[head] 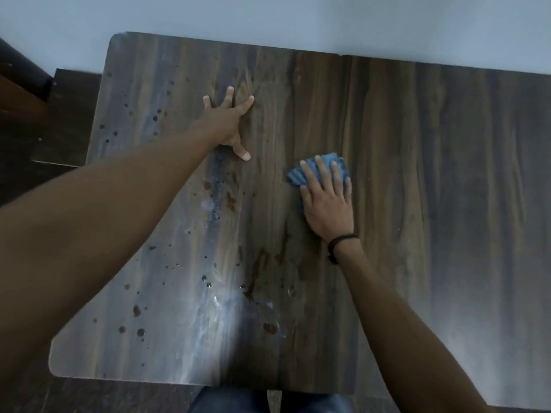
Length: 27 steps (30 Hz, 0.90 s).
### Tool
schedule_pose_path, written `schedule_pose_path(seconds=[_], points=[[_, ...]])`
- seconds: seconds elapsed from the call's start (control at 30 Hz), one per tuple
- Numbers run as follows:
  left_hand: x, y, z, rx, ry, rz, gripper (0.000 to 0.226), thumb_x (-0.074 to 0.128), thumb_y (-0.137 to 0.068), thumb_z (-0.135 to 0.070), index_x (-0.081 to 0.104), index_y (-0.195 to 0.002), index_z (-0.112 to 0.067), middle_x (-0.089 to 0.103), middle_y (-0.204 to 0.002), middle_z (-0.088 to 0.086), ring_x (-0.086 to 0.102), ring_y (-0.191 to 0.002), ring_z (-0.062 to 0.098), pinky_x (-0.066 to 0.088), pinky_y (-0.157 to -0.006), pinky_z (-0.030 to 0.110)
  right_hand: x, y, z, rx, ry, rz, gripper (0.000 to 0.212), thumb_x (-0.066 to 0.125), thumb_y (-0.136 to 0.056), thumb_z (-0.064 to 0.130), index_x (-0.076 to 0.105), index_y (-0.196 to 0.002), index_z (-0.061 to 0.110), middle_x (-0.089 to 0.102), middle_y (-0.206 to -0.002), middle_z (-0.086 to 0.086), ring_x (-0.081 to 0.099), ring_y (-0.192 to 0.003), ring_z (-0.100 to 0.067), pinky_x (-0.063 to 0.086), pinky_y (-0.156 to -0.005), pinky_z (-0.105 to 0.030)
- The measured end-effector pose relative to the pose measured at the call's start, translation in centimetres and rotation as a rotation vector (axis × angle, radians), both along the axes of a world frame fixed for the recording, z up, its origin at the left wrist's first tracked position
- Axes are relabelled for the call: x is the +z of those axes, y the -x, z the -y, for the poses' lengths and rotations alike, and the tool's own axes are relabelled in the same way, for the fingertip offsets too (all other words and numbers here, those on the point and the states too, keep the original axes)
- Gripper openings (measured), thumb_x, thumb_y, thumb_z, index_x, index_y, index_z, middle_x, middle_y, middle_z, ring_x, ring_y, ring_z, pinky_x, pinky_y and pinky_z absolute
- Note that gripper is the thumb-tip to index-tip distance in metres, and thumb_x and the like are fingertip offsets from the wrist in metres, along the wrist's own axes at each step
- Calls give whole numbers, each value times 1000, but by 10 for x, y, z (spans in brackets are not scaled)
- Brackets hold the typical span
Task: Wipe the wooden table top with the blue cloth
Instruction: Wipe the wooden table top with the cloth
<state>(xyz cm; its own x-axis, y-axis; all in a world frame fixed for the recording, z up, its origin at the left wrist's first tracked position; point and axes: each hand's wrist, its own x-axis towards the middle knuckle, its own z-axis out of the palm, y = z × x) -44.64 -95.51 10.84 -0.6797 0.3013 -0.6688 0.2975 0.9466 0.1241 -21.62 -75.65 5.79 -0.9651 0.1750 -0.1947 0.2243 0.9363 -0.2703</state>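
The wooden table top [417, 174] fills most of the view, dark brown with streaked grain. Brown wet drops and smears [256, 269] dot its left and middle parts. A crumpled blue cloth [298, 174] lies near the table's middle. My right hand [326, 201] presses flat on the cloth, fingers spread, and covers most of it. My left hand [229, 123] rests flat on the bare wood farther back and to the left, fingers apart, holding nothing.
A pale wall [298, 19] runs along the table's far edge. Dark floor [44, 138] shows left of the table and a dark furniture piece [21, 70] stands at the upper left. My legs in blue trousers [268, 400] touch the near edge.
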Motion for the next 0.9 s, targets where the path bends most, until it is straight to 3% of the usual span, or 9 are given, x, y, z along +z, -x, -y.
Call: schedule_pose_path(seconds=[0.1,0.2,0.33,0.53,0.67,0.83,0.9], points=[[2,-18,0,-2,-25,-5,136,87,-59,-57,-10,-154,-47,-30,-161,-1,-22,-143,51,9,-114,73,3,36,-15,-149,63,20,55,28,-106,44,14,-159,40,7,-168,7,-2,-155,-24,4,-123,-57],[1,-40,-6,-69,4,74,144,87,-56,-61,-18,-152,-42,-35,-159,7,-23,-143,49,-4,-116,66,5,49,10,-122,71,24,55,25,-107,44,12,-159,39,4,-169,5,-4,-155,-26,0,-123,-57],[-5,-55,-10,-56,11,77,148,89,-58,-53,-26,-151,-39,-42,-154,5,-29,-141,51,6,-114,72,2,-3,11,23,4,18,54,24,-107,46,10,-159,41,7,-168,7,-2,-155,-23,3,-124,-54],[-7,-54,-10,-44,5,81,152,91,-54,-53,-26,-150,-42,-42,-154,4,-28,-140,52,8,-112,74,0,43,23,-165,46,29,56,26,-107,43,9,-159,39,2,-169,4,-5,-155,-27,0,-123,-58],[0,-59,-7,-51,-8,61,149,90,-56,-54,-22,-153,-39,-39,-157,5,-24,-144,49,8,-115,71,-3,-10,35,24,-3,-9,54,25,-107,44,11,-159,40,8,-168,6,0,-155,-24,5,-124,-55],[1,-90,2,3,-72,94,142,89,-59,-55,-18,-152,-45,-39,-156,-7,-26,-142,52,14,-105,78,-1,12,3,-205,54,-2,54,27,-107,42,13,-159,39,5,-168,6,-1,-155,-26,5,-123,-59],[-2,-107,2,0,-46,118,145,89,-57,-56,-21,-151,-45,-42,-154,-8,-28,-141,50,12,-105,78,1,19,18,-191,52,-2,55,26,-107,42,11,-160,37,4,-169,4,-3,-155,-27,3,-123,-59]])
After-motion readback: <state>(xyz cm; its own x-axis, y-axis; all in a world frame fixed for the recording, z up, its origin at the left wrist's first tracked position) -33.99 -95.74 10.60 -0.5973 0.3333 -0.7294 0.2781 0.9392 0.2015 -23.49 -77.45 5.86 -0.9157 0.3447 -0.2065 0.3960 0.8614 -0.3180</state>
